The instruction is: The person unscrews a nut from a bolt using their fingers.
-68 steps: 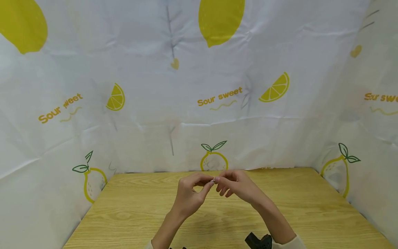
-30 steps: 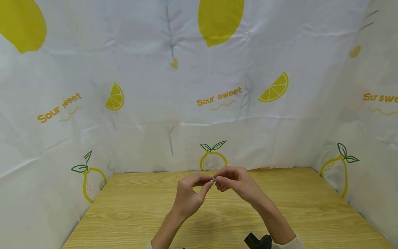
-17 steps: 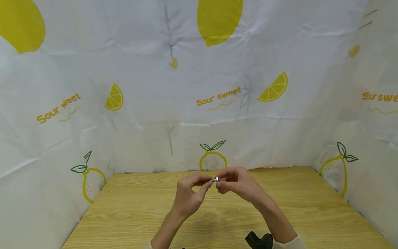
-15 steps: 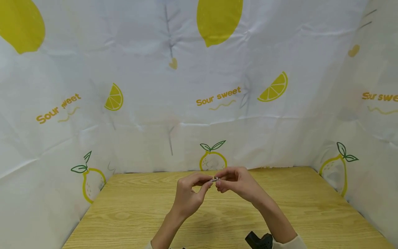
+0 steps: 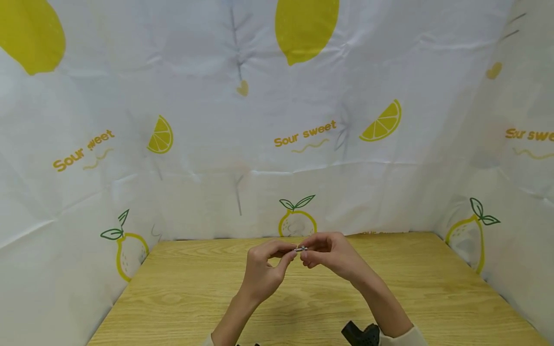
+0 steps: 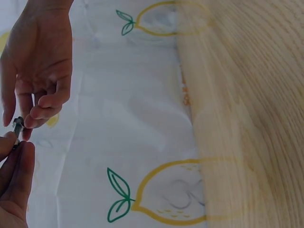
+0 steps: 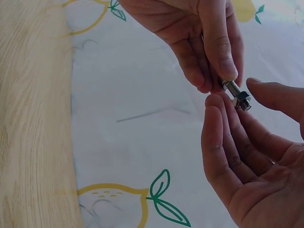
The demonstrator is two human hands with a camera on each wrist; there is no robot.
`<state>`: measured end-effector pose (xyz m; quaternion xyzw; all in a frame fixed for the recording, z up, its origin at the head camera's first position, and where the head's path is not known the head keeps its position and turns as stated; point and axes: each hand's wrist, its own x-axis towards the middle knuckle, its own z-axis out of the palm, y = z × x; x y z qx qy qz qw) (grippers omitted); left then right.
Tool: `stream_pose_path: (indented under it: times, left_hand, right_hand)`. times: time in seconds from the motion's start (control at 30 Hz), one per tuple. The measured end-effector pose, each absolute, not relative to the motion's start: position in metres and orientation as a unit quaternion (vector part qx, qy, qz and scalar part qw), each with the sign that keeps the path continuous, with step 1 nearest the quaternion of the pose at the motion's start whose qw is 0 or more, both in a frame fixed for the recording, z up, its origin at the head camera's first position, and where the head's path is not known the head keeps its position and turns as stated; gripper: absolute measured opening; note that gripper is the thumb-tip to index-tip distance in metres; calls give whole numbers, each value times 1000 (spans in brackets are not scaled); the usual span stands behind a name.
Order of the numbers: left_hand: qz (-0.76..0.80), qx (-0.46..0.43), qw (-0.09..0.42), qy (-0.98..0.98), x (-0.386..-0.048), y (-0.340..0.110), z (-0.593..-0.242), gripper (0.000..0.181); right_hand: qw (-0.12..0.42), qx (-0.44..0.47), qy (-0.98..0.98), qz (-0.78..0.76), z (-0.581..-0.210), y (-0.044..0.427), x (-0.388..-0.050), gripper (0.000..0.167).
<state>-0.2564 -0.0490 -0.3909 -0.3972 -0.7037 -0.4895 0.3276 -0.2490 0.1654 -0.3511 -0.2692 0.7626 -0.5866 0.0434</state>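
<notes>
Where head view blurs, right wrist shows threaded bolt point(image 7: 232, 88), nut point(image 7: 241, 98)

The head view is evenly and softly lit, a little muted, with the cloth point(image 5: 207, 154) behind the fingers point(image 5: 279, 247) greyish white and pale streaks of light along its creases. Below the fingers a faint, soft-edged shadow falls on the table point(image 5: 186, 288); light seems to come from above. Between the fingertips, the bolt point(image 5: 299, 249) is too small for detail. Both wrist views are dimmer and softer. In the left one, the fingers look dark against paler cloth; to their right, the table carries a hazy reflection of the lemon print point(image 6: 166, 192). In the right one, the nut point(image 7: 242, 99) glints just beside the fingertips, and the threads are readable.
</notes>
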Motion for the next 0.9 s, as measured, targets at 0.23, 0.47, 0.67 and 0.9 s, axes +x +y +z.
stream_pose_path:
  times: [0.23, 0.47, 0.67, 0.9]
  left_hand:
    - [-487, -397, 338, -701, -256, -49, -390, 10]
    - [-495, -388, 330, -704, -256, -50, -391, 9]
    - [-491, -393, 335, -702, -257, -50, -392, 9]
    - [-491, -384, 329, -709, -257, -50, -391, 7]
  right_hand:
    - [49, -264, 764, -587, -351, 164, -250, 31]
    - [56, -274, 774, -569, -350, 164, -250, 28]
    - [44, -277, 773, -568, -350, 165, -249, 30]
    - [45, -276, 772, -571, -351, 167, -249, 29]
